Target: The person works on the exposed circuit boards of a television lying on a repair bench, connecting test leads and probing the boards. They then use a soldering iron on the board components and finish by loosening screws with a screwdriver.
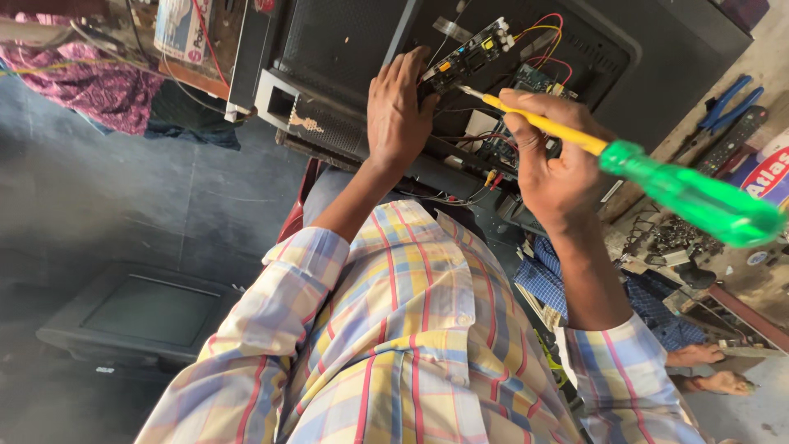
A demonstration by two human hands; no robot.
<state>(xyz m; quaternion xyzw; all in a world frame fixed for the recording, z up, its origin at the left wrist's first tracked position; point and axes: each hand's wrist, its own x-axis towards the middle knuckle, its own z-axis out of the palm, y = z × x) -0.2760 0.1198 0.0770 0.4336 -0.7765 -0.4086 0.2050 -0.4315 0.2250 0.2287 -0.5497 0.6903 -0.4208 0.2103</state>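
Item: long screwdriver with translucent green plastic handle and yellow-sleeved shaft (pixel 625 156), gripped in the right hand (pixel 555 168) with fingers clenched round the shaft, evidently to steady the tip, which points at the small dark circuit board (pixel 470 51) inside the opened black television casing (pixel 345 57). Left hand (pixel 399 107): lying on the casing just left of that board, fingertips touching its edge, seemingly bracing it; whether it grips anything cannot be told. Red and yellow wires (pixel 544 37): right of the board. Blue-handled pliers (pixel 723 103): well right of the casing. Old grey monitor (pixel 140 316): on the floor, far below-left.
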